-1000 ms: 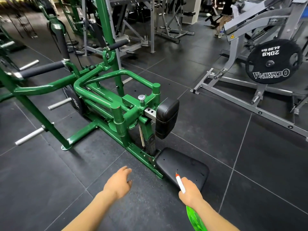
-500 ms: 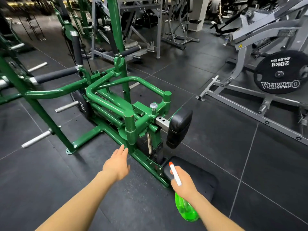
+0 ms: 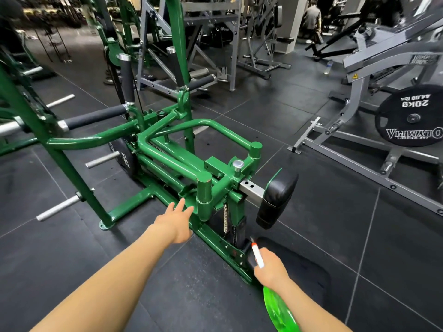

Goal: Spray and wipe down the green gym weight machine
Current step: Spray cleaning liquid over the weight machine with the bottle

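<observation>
**Spray Bottle Ready, Green Machine Not Yet Wiped**

A person stood over the green weight machine, which filled the frame from about 9 o'clock to the centre, its black pad jutting toward 3 o'clock. The left hand, fingers straight and holding nothing, reached toward the green upright post near the centre and was close to the frame, though contact could not be confirmed. The right hand, at about 5 o'clock, had its grip closed around a green spray bottle, the white nozzle aimed at the machine's base rail. No cloth was visible in either hand and no wet sheen or mist showed on the paint, so the job appeared to be at its start: spraying and wiping both seemed left to do.
</observation>
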`<act>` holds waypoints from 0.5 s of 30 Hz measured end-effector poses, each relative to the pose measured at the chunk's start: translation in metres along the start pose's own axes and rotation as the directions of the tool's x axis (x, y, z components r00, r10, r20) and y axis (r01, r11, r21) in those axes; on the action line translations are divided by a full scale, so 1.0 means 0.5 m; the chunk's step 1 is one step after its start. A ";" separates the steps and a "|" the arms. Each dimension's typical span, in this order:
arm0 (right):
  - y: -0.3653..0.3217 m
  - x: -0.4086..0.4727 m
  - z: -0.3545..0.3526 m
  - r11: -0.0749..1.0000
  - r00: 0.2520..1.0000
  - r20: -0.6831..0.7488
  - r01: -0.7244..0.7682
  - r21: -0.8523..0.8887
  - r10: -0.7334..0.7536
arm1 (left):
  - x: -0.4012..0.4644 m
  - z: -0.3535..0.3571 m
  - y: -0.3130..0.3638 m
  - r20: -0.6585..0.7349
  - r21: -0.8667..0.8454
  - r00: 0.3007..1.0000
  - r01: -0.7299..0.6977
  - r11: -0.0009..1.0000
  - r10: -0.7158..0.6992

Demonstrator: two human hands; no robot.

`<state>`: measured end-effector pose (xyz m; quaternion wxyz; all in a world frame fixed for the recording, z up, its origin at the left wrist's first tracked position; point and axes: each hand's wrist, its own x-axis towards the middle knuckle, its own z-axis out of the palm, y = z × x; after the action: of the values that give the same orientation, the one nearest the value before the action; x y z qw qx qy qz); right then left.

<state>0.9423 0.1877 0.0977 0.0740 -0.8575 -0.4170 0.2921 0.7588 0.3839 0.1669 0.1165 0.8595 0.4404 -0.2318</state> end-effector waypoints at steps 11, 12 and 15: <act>-0.077 0.053 -0.054 0.938 0.967 -0.239 -0.005 0.348 0.094 | 0.036 -0.054 -0.018 -0.075 -0.010 0.994 -0.079 0.997 0.078; -0.096 0.059 -0.072 0.933 0.957 -0.274 0.016 0.360 0.089 | 0.038 -0.068 -0.020 -0.093 -0.010 0.992 -0.086 0.996 0.085; -0.146 0.075 -0.116 0.951 0.941 -0.328 0.023 0.310 0.085 | 0.037 -0.099 -0.023 -0.122 0.000 0.987 -0.101 0.995 0.100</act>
<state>0.9439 0.2700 0.1559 0.2729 -0.8791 -0.3335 0.2035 0.7735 0.4234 0.2004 0.1036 0.8928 0.4034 -0.1714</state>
